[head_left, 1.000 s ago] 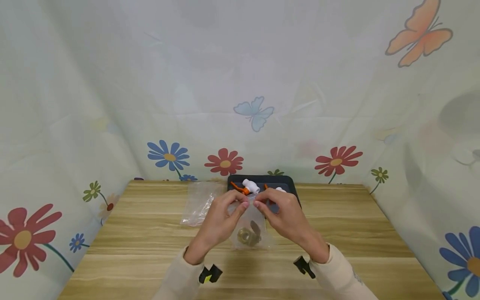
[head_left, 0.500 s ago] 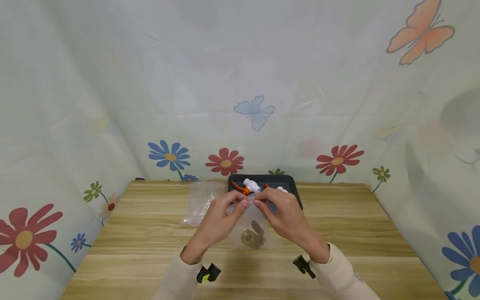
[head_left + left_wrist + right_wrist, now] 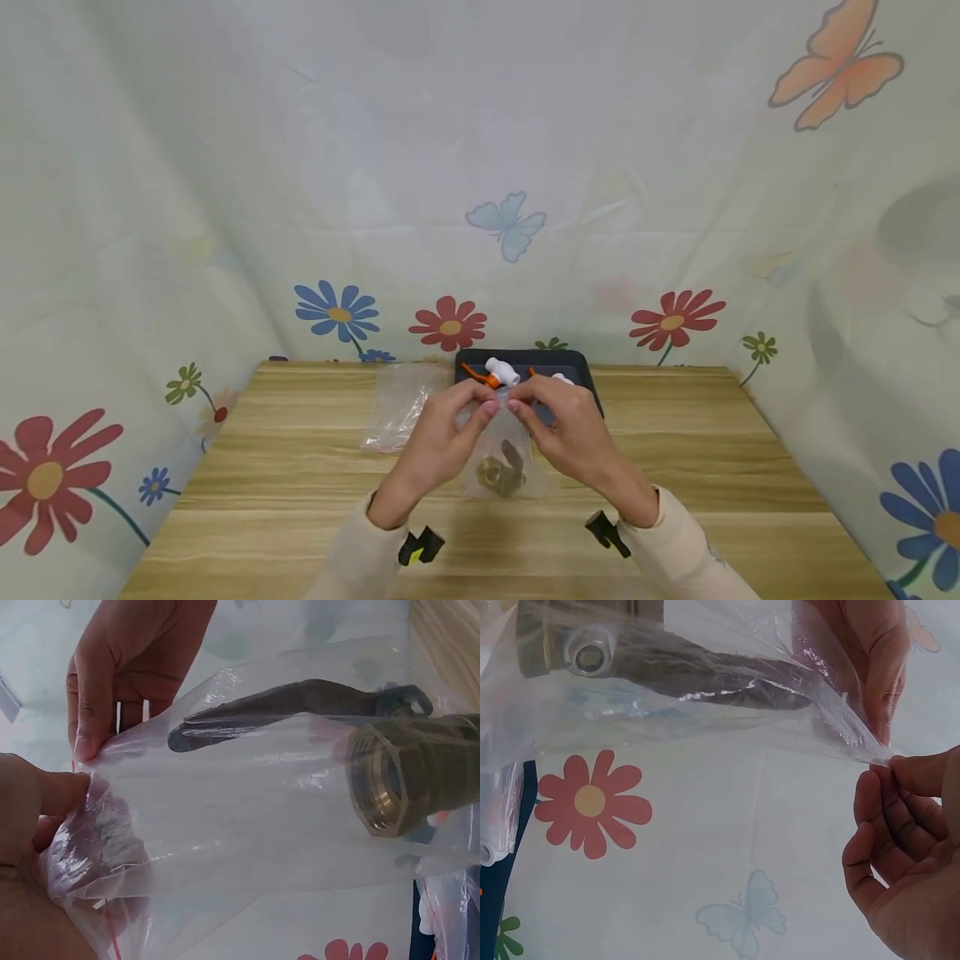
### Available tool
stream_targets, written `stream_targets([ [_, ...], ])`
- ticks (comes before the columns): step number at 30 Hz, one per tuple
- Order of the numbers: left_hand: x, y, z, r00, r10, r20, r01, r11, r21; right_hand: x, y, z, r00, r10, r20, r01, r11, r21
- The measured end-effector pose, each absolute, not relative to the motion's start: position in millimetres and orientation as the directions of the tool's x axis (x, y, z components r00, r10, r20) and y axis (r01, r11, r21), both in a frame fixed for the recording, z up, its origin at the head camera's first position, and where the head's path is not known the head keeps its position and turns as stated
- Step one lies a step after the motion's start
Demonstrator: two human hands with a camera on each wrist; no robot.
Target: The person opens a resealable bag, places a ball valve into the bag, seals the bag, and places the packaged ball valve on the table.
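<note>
In the head view a clear plastic zip bag (image 3: 487, 433) hangs between my two hands over the table. My left hand (image 3: 441, 429) pinches its top edge between thumb and index finger. Just across from it, my right hand (image 3: 573, 425) pinches the same edge, fingertips close to the left ones. Low in the bag sits a brass ball valve (image 3: 442, 765) with a hexagonal threaded end and a dark lever handle (image 3: 285, 705). A red line (image 3: 114, 934) runs along the bag's mouth. The right wrist view shows the nut (image 3: 589, 654) on the lever through the plastic.
Behind my hands a dark tray (image 3: 558, 358) holds a white valve with an orange handle (image 3: 504, 372) and another white piece (image 3: 562, 379) partly hidden by the right hand. Flat on the wooden table (image 3: 300, 467), left of the tray, lies another clear bag (image 3: 397, 404). A patterned curtain stands behind.
Both hands keep their pinch at the bag's top in nearly the same place. The bag with the brass valve swings slightly to the right, then back left.
</note>
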State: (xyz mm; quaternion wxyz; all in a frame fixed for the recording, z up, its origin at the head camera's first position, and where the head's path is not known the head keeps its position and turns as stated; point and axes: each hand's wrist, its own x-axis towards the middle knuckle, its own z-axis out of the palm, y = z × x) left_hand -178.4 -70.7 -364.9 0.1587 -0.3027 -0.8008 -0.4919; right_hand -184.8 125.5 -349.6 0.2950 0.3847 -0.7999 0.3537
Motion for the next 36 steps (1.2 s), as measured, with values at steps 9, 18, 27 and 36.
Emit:
stream_targets([
  [9, -177.3, -67.0, -364.7, -0.702, 0.31, 0.641, 0.71, 0.365, 0.602, -185.2, 125.2, -349.9, -0.521, -0.408, 0.75, -0.828, 0.457, -0.326],
  [18, -179.0, -70.8, -362.4, -0.811, 0.325, 0.487, 0.577, 0.306, 0.757, -183.8, 124.7, -348.4, -0.523, -0.419, 0.743, -0.825, 0.467, -0.317],
  [27, -179.1, -74.5, -360.7, -0.863, 0.365, 0.349, 0.455, 0.264, 0.85, -184.6, 125.8, -350.4, -0.521, -0.422, 0.741, -0.829, 0.458, -0.322],
  [36, -178.2, -68.4, -367.2, -0.718, 0.338, 0.609, 0.695, 0.406, 0.594, -184.0, 125.3, -350.9, -0.534, -0.407, 0.741, -0.821, 0.459, -0.34],
])
